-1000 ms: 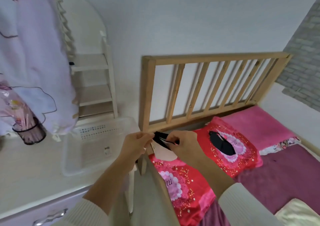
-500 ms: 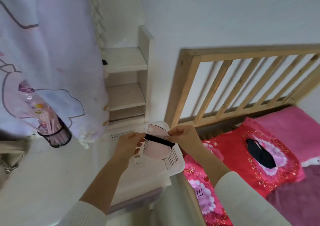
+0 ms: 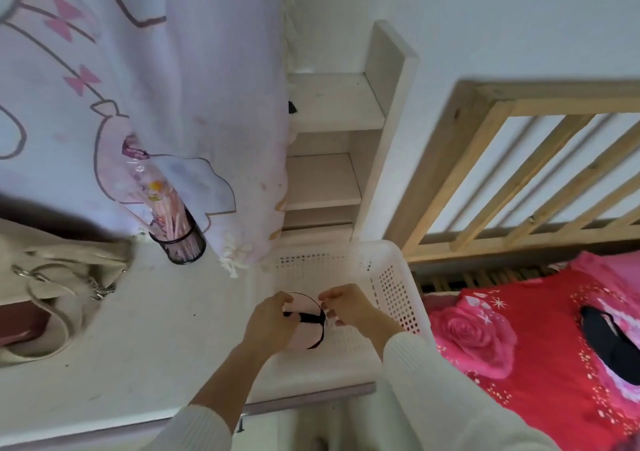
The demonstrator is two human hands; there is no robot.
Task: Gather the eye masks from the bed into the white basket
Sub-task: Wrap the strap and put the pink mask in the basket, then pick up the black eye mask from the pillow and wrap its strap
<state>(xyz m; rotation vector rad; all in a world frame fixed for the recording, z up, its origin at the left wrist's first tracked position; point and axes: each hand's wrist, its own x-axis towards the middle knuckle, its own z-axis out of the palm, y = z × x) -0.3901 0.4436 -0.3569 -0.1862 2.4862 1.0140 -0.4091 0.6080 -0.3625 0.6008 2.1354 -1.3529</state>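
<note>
Both hands, left point(image 3: 268, 322) and right point(image 3: 348, 305), pinch the pink eye mask point(image 3: 304, 326); release directly below, inside the white basket point(image 3: 398, 291).

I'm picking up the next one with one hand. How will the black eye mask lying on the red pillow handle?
The black eye mask lies flat and follows the red pillow, so it is probably soft and floppy. It looks thin, so likely light. Its strap may dangle once lifted, judging by the pink one's.

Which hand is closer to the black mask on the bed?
Right. The right hand is over the basket, bedside; the left hand is farther from the black mask.
</note>
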